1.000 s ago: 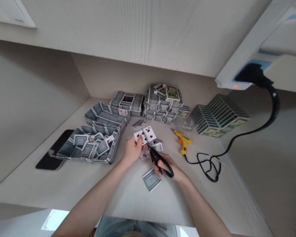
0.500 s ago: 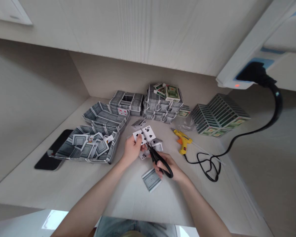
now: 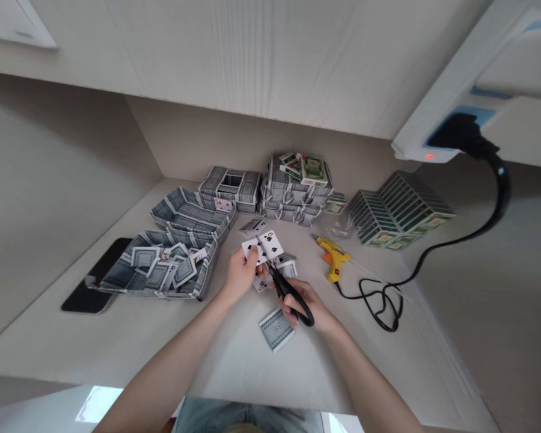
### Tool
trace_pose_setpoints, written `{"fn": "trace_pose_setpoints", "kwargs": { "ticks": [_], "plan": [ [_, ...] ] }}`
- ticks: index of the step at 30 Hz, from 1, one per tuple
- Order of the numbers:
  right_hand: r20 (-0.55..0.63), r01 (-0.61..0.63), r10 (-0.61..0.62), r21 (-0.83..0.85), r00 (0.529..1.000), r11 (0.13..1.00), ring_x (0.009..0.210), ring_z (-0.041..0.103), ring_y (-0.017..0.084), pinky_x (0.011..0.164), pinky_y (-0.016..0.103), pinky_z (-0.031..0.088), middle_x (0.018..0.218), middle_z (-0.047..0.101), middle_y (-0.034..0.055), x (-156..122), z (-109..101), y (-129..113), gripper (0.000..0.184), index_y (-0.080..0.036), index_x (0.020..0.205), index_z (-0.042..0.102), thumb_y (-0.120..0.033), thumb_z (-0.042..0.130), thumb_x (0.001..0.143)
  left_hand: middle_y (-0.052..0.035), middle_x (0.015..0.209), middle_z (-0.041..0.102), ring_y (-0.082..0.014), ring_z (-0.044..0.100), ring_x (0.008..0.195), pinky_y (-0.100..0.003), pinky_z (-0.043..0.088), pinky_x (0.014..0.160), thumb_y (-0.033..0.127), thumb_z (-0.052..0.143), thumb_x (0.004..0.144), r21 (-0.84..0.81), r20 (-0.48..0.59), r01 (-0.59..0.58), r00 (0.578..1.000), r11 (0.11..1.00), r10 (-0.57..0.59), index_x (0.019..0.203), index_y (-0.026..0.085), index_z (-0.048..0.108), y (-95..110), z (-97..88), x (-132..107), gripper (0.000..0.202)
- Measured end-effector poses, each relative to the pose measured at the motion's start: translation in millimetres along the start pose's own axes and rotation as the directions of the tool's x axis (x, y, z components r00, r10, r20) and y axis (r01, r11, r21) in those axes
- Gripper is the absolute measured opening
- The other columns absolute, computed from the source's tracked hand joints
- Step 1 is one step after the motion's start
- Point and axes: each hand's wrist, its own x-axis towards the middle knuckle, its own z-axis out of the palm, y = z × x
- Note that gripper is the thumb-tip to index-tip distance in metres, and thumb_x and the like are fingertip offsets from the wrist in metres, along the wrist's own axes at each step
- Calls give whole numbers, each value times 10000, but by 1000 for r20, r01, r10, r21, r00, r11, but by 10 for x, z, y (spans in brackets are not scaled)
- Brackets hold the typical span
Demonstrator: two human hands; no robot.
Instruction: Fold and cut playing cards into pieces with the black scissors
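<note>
My left hand (image 3: 240,273) pinches a six of spades playing card (image 3: 272,245) by its left side, thumb on top. My right hand (image 3: 307,304) is wrapped round the black handles of a pair of scissors (image 3: 303,308). The scissor blades lie across the middle of the card, between its two halves. Beneath and behind the hands are loose cards (image 3: 290,269), partly hidden. Closer to me, a card with its patterned back up (image 3: 276,330) lies flat on the table.
An open box made of cards (image 3: 202,278) holds several cards and overlaps a black phone (image 3: 88,294). Card-built boxes (image 3: 293,189) stand at the back. At right are a yellow glue gun (image 3: 337,257), its black cable (image 3: 437,245) and stacked card packs (image 3: 399,207).
The view has shifted very slightly. Both hands, the card and the scissors hold nearly the same positions, with the blades still across the card.
</note>
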Motion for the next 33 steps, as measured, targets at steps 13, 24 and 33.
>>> {"fn": "trace_pose_setpoints", "kwargs": {
  "ticks": [13,24,33],
  "plan": [
    [-57,14,-16,-29,998,999,276,381,62,278,188,296,441,436,-76,2,31,3,465,-107,948,556,-446,667,649,50,367,447,-103,489,346,-202,384,359,393,447,774,-1,0,-14,1000,1000,14,542,183,401,-11,-8,13,316],
    [-86,20,-25,-55,996,998,259,369,64,272,183,254,391,427,-78,6,15,-2,361,-117,825,583,-417,673,645,41,359,463,-107,485,344,-209,377,369,371,438,777,37,-10,-19,1000,999,20,510,188,398,29,-15,4,327],
    [-104,15,-21,-55,994,998,242,371,71,253,188,273,384,428,-86,10,58,-24,408,-111,883,572,-430,671,648,40,383,473,-118,488,357,-226,383,373,402,463,764,-6,-13,-15,1000,1000,15,538,186,425,-73,-27,58,315]
  ]
}}
